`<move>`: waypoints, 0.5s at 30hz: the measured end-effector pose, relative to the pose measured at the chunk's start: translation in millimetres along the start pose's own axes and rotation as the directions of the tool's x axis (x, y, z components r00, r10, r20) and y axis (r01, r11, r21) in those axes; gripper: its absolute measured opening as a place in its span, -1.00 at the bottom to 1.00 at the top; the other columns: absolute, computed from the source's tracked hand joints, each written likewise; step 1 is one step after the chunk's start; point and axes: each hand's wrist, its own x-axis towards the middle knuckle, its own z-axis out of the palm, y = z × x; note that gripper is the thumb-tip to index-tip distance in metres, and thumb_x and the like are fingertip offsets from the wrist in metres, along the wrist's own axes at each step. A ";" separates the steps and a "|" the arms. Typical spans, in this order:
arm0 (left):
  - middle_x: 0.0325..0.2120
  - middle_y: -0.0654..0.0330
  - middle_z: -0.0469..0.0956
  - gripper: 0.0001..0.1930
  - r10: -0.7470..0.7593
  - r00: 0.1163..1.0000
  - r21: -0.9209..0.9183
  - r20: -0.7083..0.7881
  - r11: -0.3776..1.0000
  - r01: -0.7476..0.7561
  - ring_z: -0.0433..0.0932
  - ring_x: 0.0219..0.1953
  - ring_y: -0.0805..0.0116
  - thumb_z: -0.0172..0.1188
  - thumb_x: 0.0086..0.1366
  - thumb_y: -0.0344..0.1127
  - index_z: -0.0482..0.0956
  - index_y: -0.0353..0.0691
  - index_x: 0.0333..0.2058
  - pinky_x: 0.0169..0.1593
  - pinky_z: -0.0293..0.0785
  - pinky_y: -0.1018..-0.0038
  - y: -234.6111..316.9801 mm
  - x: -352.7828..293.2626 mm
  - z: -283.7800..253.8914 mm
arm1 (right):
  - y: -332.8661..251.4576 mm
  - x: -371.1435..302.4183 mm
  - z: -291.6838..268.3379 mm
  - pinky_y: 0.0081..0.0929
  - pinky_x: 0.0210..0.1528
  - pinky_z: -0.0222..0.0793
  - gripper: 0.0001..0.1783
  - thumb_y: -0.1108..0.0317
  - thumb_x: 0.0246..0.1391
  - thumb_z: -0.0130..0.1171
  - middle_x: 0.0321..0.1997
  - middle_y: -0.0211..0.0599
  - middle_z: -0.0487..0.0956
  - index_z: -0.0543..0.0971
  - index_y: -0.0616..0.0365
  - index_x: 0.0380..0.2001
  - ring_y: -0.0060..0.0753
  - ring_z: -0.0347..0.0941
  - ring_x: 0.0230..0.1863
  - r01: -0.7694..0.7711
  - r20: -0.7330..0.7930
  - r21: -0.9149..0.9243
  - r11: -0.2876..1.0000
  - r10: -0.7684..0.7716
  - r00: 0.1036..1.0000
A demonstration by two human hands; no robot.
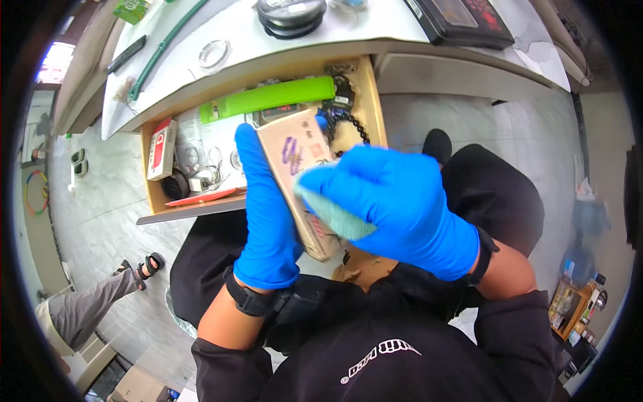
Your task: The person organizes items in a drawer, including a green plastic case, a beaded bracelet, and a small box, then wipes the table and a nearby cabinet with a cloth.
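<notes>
In blue gloves, my left hand grips a slim beige box with purple and red printing, tilted over my lap. My right hand is closed on a pale green cloth, which lies against the box's face and covers part of it. Just beyond the box, a pulled-out wooden drawer holds a bright green long case, a red-and-white box, a white charger with cable and a black beaded string. The fingertips of my left hand are partly hidden behind the box.
Above the drawer, the white tabletop carries a round black container, a clear ring, a green rod and a dark framed case. Another person's sandalled foot rests on the floor at left. Water bottles stand at right.
</notes>
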 end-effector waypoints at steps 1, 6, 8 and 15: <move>-0.11 0.05 0.52 -0.17 0.008 1.000 -0.021 0.008 1.000 -0.007 0.57 -0.13 0.20 -0.30 0.26 0.46 0.33 -0.19 0.14 -0.02 0.54 0.29 5.8 1.8 -2.3 | -1.0 -1.5 -1.6 -0.46 -0.55 0.40 -0.73 0.39 -0.20 0.39 -0.46 -0.30 0.52 0.68 0.00 -0.30 -0.28 0.47 -0.57 -0.013 0.050 0.023 1.000 0.012 0.999; -0.09 0.05 0.49 -0.19 0.133 0.976 0.226 -0.174 0.970 -0.092 0.55 -0.15 0.23 -0.22 0.26 0.44 0.27 -0.19 0.16 -0.09 0.56 0.27 13.4 5.0 -3.0 | 19.4 8.2 -15.8 -0.52 -0.36 0.42 -0.77 0.34 -0.15 0.40 -0.39 -0.26 0.58 0.67 0.11 -0.34 -0.31 0.52 -0.40 -0.254 -0.072 0.158 0.954 0.268 0.961; -0.11 0.09 0.50 -0.27 0.121 0.965 0.315 -0.232 0.948 -0.043 0.54 -0.18 0.26 -0.09 0.27 0.36 0.31 -0.16 0.13 -0.09 0.53 0.28 11.8 4.1 1.1 | 29.4 4.4 -17.9 -0.50 -0.23 0.39 -0.81 0.37 -0.09 0.36 -0.37 -0.32 0.56 0.65 0.16 -0.35 -0.39 0.50 -0.31 -0.306 -0.055 0.362 0.881 0.348 0.936; -0.11 0.05 0.50 -0.17 0.489 0.805 0.920 0.336 0.012 -0.392 0.53 -0.10 0.22 0.50 -0.03 -0.12 0.26 -0.26 0.15 -0.06 0.48 0.38 19.1 -3.5 13.7 | 33.5 1.0 -43.3 -0.62 -0.17 0.40 -0.72 0.27 0.14 0.22 -0.30 -0.33 0.60 0.61 0.22 -0.16 -0.62 0.48 -0.23 -0.637 0.381 0.592 0.493 0.525 0.761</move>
